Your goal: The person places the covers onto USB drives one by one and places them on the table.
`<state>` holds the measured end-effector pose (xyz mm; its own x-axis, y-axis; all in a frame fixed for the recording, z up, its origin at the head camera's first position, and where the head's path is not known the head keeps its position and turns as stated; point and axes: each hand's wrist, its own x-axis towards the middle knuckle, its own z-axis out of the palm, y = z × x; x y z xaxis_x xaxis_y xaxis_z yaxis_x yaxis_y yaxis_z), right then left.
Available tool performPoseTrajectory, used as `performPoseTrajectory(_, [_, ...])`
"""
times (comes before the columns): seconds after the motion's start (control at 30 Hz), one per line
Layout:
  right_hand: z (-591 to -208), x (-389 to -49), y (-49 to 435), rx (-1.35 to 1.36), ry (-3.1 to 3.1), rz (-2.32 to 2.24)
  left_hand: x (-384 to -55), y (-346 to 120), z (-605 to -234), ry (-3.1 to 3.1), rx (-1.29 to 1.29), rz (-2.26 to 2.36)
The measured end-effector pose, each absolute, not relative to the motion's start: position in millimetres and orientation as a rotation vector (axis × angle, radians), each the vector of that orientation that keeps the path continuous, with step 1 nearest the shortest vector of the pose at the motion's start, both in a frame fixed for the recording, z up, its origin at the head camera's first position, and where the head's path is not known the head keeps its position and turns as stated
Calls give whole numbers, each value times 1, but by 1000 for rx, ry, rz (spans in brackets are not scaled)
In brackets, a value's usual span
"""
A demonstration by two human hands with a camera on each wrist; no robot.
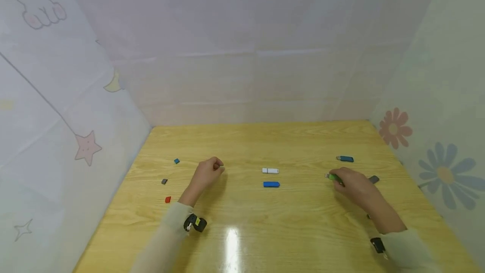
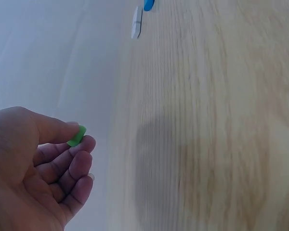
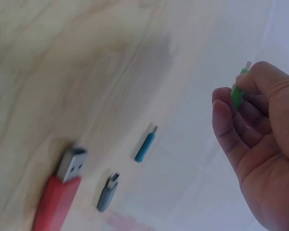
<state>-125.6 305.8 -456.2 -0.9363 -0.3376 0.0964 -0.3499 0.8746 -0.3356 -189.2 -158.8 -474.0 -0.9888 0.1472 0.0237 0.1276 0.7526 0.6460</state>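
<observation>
1. Left sleeve (image 1: 162, 239): long, cream, plain; ends at wrist.
2. Right sleeve (image 1: 409, 248): same cream, also plain and wrist-length.
3. Left wrist unit (image 1: 200, 224): black, blocky; yellow-green patch, small silvery part beside it.
4. Right wrist unit (image 1: 377, 245): black; pale bit at lower end, too small to identify.
5. Left hand (image 1: 206, 174), right hand (image 1: 354, 183): both bare.

green piece (image 2: 77, 136) partly hidden by left hand (image 2: 19, 166), red usb stick (image 3: 57, 204) cut off at right wrist view's bottom
</observation>
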Motion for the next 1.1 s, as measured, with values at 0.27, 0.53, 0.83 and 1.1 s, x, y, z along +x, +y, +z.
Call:
performPoseTrajectory(0.27, [-453, -136, 291, 578, -2966, 523, -189, -145, -475, 2900, 329, 1113])
performPoseTrajectory(0.53, [-452, -142, 277, 634, -2929, 525, -189, -133, -471, 2851, 344, 1130])
performPoseTrajectory(0.83, [-451, -147, 260, 625, -2942, 485, -188, -118, -468, 2808, 422, 1166])
performPoseTrajectory(1.1, [-449, -147, 244, 661, -2933, 478, -187, -104, -470, 2781, 446, 1171])
